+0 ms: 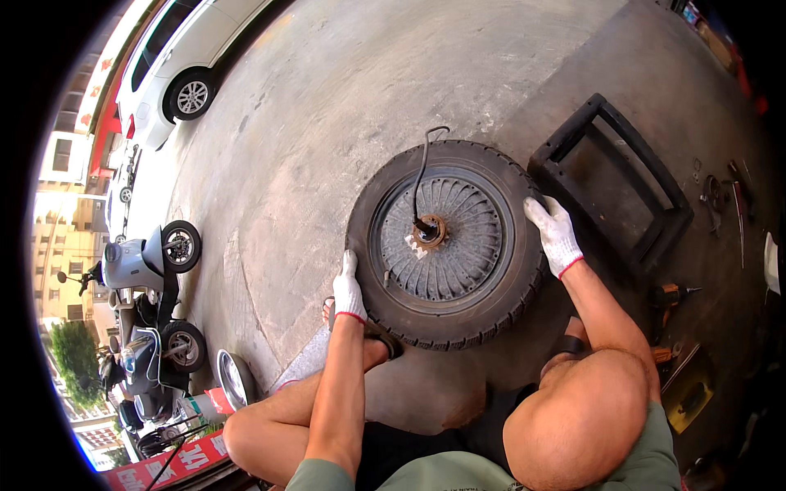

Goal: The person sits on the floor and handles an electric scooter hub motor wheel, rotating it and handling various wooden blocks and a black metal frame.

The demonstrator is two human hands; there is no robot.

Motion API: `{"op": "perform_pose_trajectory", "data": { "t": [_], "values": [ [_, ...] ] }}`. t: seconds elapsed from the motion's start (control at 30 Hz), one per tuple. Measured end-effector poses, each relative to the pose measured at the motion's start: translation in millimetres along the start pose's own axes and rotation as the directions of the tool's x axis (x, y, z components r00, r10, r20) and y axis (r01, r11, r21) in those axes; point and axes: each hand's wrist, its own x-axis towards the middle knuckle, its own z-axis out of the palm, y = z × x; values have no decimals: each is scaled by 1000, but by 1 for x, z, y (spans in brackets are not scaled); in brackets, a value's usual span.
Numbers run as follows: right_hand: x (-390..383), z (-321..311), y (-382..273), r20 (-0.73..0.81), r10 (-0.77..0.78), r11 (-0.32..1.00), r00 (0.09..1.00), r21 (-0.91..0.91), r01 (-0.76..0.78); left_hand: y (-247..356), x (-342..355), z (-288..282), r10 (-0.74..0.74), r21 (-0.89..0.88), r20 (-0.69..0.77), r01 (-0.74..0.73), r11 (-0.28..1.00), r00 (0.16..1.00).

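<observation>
A hub-motor wheel (446,245) is in front of me, its ribbed grey metal hub facing up and a black tyre around it. From the rusty axle in its middle a black cable (421,176) rises and bends over at the far end. My left hand (349,286), in a white knit glove with a red cuff, grips the tyre's left edge. On the opposite edge my right hand (554,233), gloved alike, has its thumb over the sidewall. The fingers under the tyre are partly hidden.
Right of the wheel stands a black frame (647,164). A cordless drill (673,296), small tools and a yellow tray-like thing (688,403) lie farther right. Parked scooters (143,266) and a round metal basin (236,379) are left; a white car (176,61) stands far left.
</observation>
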Motion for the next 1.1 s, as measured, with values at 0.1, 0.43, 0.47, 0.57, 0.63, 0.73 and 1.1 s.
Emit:
{"op": "perform_pose_trajectory", "data": {
  "t": [0.1,0.43,0.47,0.57,0.63,0.73,1.1],
  "values": [
    [-15,13,-63,72,-130,985,989,120,121,56,-55,15,151,-103,-46,-155,982,987],
    [-40,64,-206,369,-810,428,455,-159,890,193,-109,-35,426,-281,-77,-430,858,901],
    [-44,65,-189,324,-799,490,507,-139,860,181,-112,-37,415,-266,-43,-411,872,909],
    [-46,33,-101,93,-338,939,936,103,329,114,-97,0,168,-171,-61,-176,969,984],
    [-21,-14,4,-55,-94,988,994,116,100,22,-28,16,165,166,-3,-162,973,986],
    [-13,5,43,-132,-203,968,970,121,219,-6,29,-2,312,110,112,-324,940,943],
    [-11,-4,39,-92,19,994,996,108,-9,-13,19,10,194,247,-20,-183,952,981]
  ]
}}
